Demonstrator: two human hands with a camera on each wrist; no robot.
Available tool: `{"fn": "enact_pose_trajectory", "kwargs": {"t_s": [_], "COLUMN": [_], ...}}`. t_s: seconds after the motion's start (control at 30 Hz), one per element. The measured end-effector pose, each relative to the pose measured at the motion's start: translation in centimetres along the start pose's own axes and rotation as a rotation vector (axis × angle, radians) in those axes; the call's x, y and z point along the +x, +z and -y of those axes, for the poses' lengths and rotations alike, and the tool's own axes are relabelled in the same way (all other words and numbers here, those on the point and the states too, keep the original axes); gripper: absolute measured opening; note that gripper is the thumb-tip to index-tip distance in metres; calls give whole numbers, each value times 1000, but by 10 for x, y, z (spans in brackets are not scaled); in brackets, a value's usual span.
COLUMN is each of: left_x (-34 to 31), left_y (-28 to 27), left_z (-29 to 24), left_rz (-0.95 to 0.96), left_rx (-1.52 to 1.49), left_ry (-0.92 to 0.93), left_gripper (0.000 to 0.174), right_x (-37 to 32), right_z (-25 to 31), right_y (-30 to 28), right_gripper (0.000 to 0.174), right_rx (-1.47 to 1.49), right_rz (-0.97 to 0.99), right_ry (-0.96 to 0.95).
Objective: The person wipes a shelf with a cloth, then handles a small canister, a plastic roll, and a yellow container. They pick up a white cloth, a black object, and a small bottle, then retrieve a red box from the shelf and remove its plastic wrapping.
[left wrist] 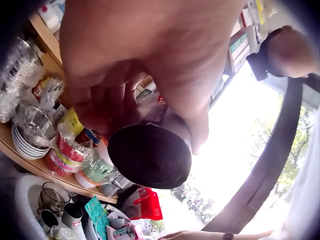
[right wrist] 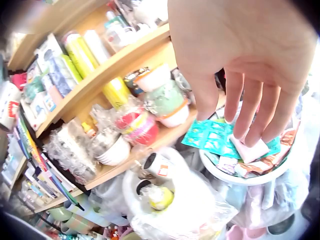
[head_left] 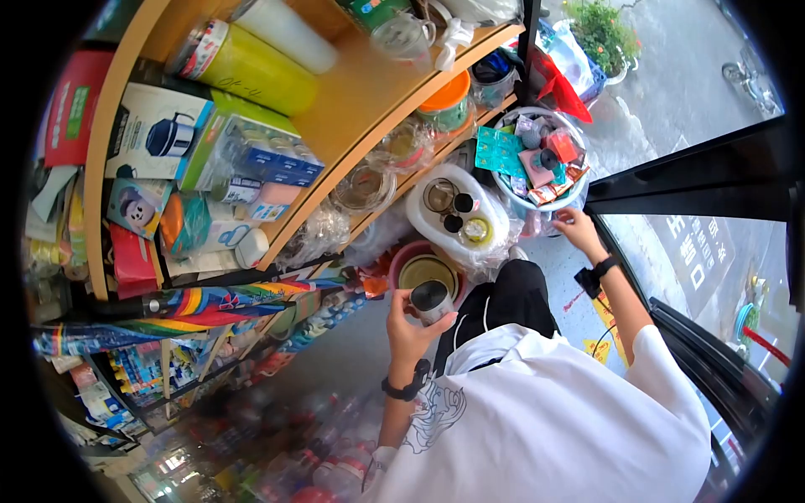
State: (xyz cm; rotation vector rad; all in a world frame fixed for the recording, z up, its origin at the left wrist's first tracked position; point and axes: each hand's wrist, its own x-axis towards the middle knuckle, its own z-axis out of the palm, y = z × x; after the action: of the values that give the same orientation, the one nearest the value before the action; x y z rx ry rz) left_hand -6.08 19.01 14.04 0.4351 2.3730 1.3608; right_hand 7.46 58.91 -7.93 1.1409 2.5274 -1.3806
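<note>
My left hand grips a small cylindrical container between thumb and fingers, its dark round end facing the left wrist camera. The side of this container is pale, with a printed label. My right hand holds nothing; its fingers hang loosely by the near side of a round bucket. In the right wrist view the fingers overlap the bucket's contents: a teal blister-like sheet, a pink packet and several other small packets.
A white tub beside the bucket holds a glass mug, dark-topped cylinders and a yellow-topped item. Below it sits a pink basin. Wooden shelves with wrapped bowls and boxes line the left. A dark door frame stands at right.
</note>
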Motion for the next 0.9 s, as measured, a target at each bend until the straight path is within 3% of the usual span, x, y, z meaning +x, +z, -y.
{"fn": "enact_pose_trajectory", "kwargs": {"t_s": [0.1, 0.17, 0.23, 0.37, 0.47, 0.63, 0.83, 0.9], "left_x": [-2, -9, -13, -26, -40, -56, -64, -67], "left_y": [4, 5, 6, 7, 5, 8, 24, 27], "left_z": [5, 8, 6, 7, 15, 21, 37, 37], "left_rz": [-70, -64, -106, -152, -202, -316, -369, -374], "left_rx": [-60, -55, -53, -56, -53, -66, -58, -41], "left_ry": [-5, -19, -57, -163, -214, -313, -410, -540], "left_gripper": [60, 61, 62, 62, 64, 73, 74, 74], "right_x": [46, 75, 112, 150, 183, 225, 274, 285], "right_z": [-18, -23, -49, -2, 5, 16, 11, 6], "right_y": [-12, -11, 13, 19, 35, 61, 80, 83], "right_gripper": [44, 48, 53, 62, 55, 42, 71, 81], "right_rx": [-28, -102, -305, -454, -546, -680, -621, -661], "right_rz": [-12, -63, -279, -119, -93, -206, -167, -132], "right_ry": [81, 21, -255, -260, -297, -359, -144, -67]}}
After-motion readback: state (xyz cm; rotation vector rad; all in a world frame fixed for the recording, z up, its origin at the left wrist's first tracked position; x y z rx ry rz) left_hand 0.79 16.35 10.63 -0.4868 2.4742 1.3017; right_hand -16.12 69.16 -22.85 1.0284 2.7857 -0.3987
